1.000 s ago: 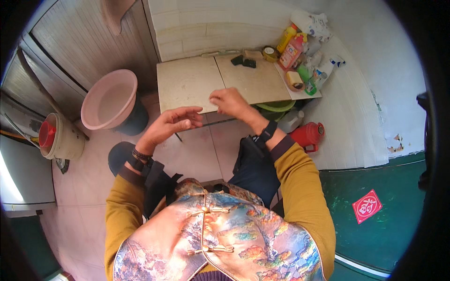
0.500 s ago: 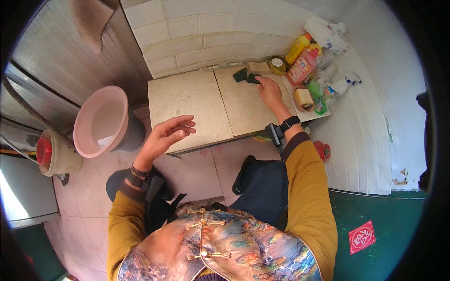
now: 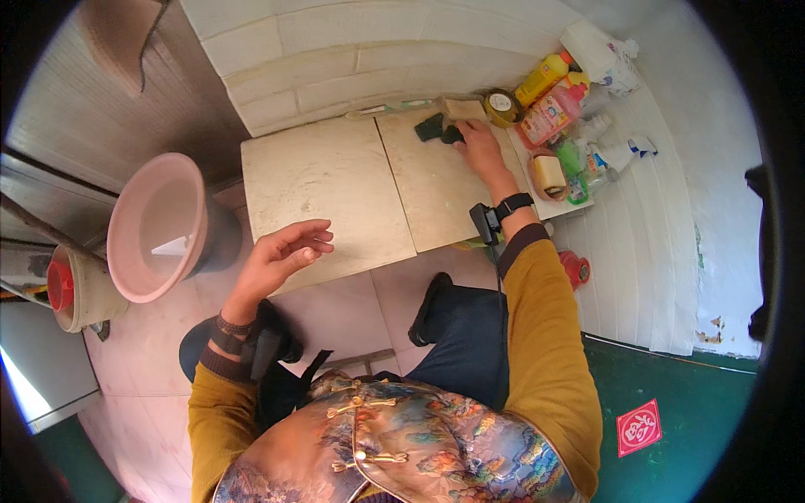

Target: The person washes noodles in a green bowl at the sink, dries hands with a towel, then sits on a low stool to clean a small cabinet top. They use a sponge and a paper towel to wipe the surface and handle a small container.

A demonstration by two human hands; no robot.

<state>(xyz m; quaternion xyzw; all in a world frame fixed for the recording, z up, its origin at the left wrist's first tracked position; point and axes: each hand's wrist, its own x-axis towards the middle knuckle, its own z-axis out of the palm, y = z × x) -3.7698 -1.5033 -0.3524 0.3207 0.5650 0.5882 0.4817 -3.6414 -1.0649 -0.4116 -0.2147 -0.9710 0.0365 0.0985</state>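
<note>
My right hand (image 3: 481, 154) reaches to the back of a low cream-topped table (image 3: 319, 184). Its thumb and fingers close around the edge of a dark green scouring pad (image 3: 451, 134), which is partly covered by them. Another dark green pad (image 3: 428, 127) lies just left of it. Right behind the fingertips sits a tan block (image 3: 464, 109), perhaps a sponge. My left hand (image 3: 283, 253) hovers by the table's front left edge, open and holding nothing, its fingers stretched loosely to the right.
A pink basin (image 3: 117, 226) of water stands at left, with a pale bucket (image 3: 94, 289) holding a red scoop (image 3: 59, 285) beyond it. Bottles, including a pink one (image 3: 549, 117), crowd the right end near a soap bar (image 3: 549, 176). A brush (image 3: 390, 107) lies along the wall.
My right hand has moved slightly farther back, its fingers now curled over the pad near the tan block. My left hand stays open in the air. The whole view has shifted a little.
</note>
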